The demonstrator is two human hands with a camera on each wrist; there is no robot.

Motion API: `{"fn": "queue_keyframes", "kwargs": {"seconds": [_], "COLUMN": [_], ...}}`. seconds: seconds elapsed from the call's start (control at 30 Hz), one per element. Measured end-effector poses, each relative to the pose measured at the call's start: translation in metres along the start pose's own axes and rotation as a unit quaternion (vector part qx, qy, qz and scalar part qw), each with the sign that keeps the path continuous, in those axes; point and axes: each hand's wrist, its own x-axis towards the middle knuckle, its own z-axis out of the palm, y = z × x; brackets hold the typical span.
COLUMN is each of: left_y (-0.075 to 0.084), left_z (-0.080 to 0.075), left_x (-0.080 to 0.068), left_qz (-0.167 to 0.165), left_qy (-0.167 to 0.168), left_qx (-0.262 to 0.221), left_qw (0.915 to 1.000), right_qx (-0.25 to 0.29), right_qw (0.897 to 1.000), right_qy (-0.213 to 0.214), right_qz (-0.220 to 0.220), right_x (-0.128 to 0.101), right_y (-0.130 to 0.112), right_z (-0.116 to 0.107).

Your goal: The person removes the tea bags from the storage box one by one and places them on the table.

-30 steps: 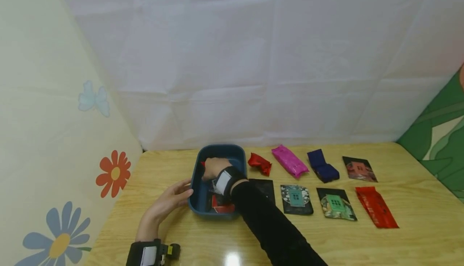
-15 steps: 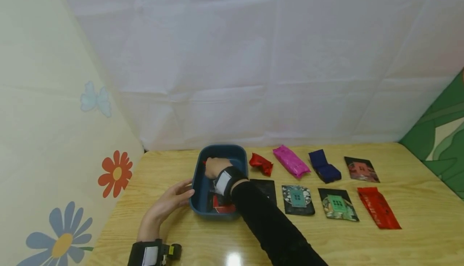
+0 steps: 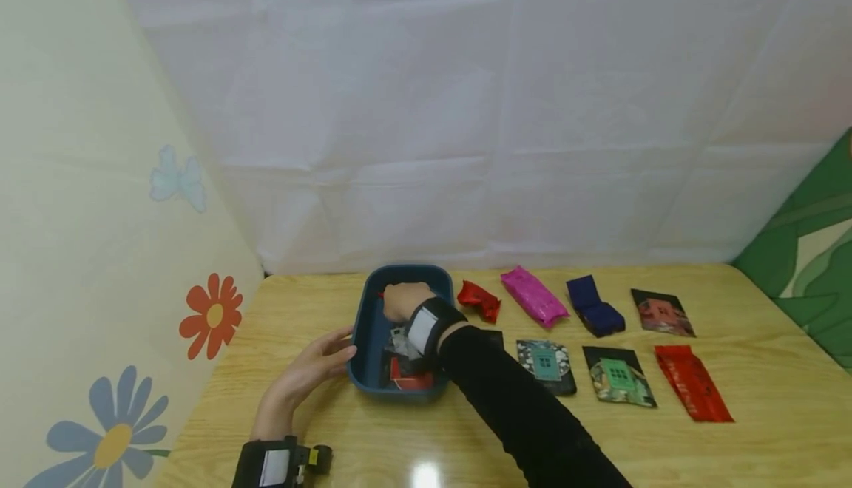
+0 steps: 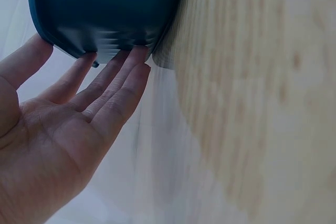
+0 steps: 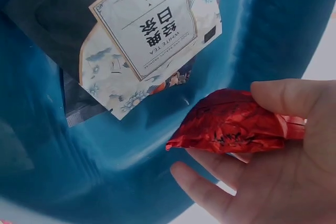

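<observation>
My right hand [image 5: 273, 171] has its fingers [image 5: 283, 95] curled round a small red packet [image 5: 231, 127], held just above the floor of the blue tray [image 3: 362, 333]. My left hand [image 3: 313, 370] lies flat, fingers [image 4: 113, 85] straight and wide, pressed to the tray's outer wall. By my judgement I am partway through: nine packets lie in two rows on the counter [image 3: 765, 370] to the right of the tray, while a white tea packet [image 5: 149, 35] and several others lie in the tray. My own black sleeve [image 3: 506, 407] crosses the near right corner of the tray, hiding part of a black packet [image 3: 492, 337] just beside it.
</observation>
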Motion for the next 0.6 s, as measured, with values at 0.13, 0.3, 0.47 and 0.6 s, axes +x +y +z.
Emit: {"fn": "queue_keyframes", "kwargs": {"seconds": [0.13,0.3,0.47,0.6], "left_y": [0.001,0.001,0.000,0.000], "left_z": [0.000,-0.001,-0.001,0.000], "left_x": [0.000,0.000,0.000,0.000], "left_qz": [-0.002,0.003,0.008,0.009], "left_qy": [-0.001,0.003,0.001,-0.001], "left_qx": [-0.001,0.000,0.003,0.005], "left_qw": [1.0000,1.0000,1.0000,1.0000], "right_qx": [-0.008,-0.008,0.005,0.000], "right_qw": [1.000,0.999,0.998,0.997], "right_qy": [0.001,0.012,0.021,0.030], "right_qz": [-0.011,-0.040,-0.062,-0.074], "right_x": [-0.006,-0.017,-0.028,-0.040], "right_y": [0.002,0.001,0.003,0.006], "right_z": [-0.001,-0.002,0.001,0.005]}}
